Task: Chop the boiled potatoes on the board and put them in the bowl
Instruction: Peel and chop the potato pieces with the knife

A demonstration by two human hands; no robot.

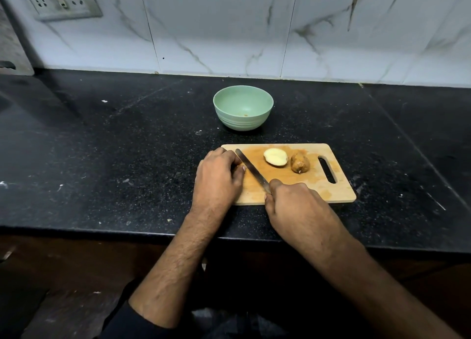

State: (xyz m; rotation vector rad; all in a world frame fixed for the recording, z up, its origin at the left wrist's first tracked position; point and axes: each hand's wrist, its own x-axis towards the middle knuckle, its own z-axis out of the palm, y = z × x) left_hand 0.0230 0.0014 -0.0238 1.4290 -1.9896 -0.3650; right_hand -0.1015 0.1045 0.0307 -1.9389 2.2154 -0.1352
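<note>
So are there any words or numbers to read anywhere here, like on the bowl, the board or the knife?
None can be read.
Pale green round bowl: no lettering shows.
Light wooden cutting board: only orange stains.
Steel knife blade: no mark visible.
White wall socket plate: holes and a switch, no readable text.

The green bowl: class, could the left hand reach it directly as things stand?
Probably yes. The left hand rests at the board's left end, and only bare counter lies between it and the green bowl behind.
</note>
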